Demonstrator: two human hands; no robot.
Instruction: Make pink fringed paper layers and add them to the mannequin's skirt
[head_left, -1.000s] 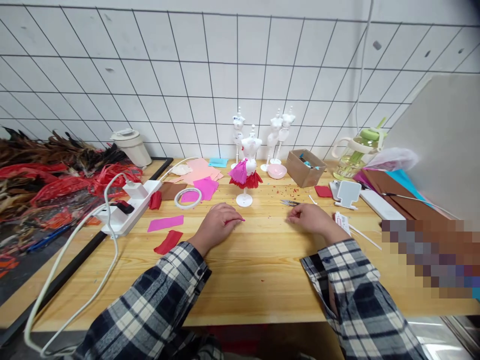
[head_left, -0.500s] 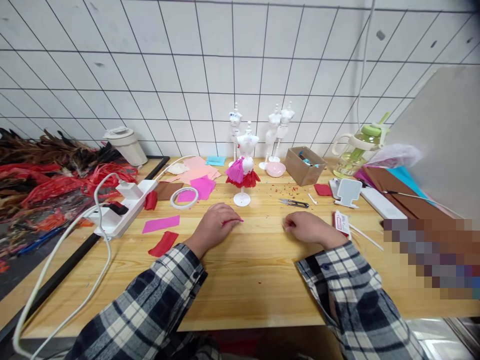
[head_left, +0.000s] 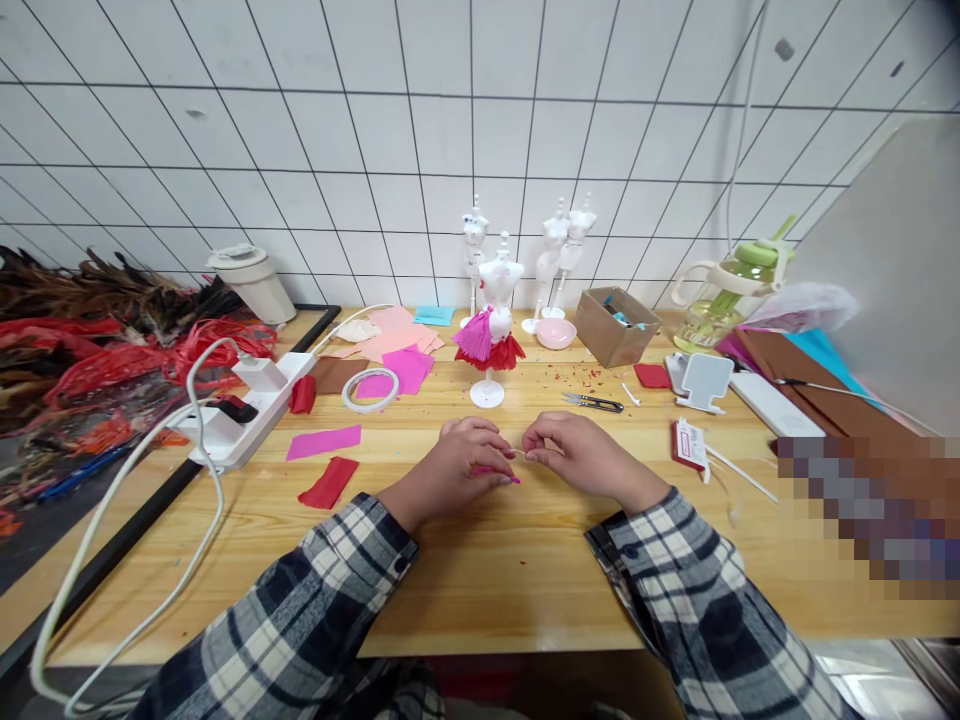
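Note:
My left hand (head_left: pixel 461 465) is closed round a piece of pink paper (head_left: pixel 515 480); only its tip shows past the fingers, and the rest is hidden in the palm. Thumb and forefinger of my right hand (head_left: pixel 574 455) pinch a thin pale strip (head_left: pixel 519 453) that reaches across to the left fingertips. Both hands hover close together over the wooden table (head_left: pixel 480 570). Behind them a small white dress form (head_left: pixel 500 280) stands upright, wearing a pink tassel-like piece (head_left: pixel 475 336) at one side and a red fringed skirt (head_left: pixel 507 354).
Thread snips (head_left: pixel 592 402) lie beyond my right hand, with red scraps around. Left are a tape roll (head_left: pixel 370 391), a pink strip (head_left: pixel 324 442), a red piece (head_left: pixel 328 483) and a power strip (head_left: pixel 259 425). A cardboard box (head_left: pixel 615 335) and pink bowl (head_left: pixel 556 334) stand behind.
My right hand has moved left to meet the left hand, and the thin pale strip now shows between them. My left hand has shifted slightly right and nearer, still holding the pink paper.

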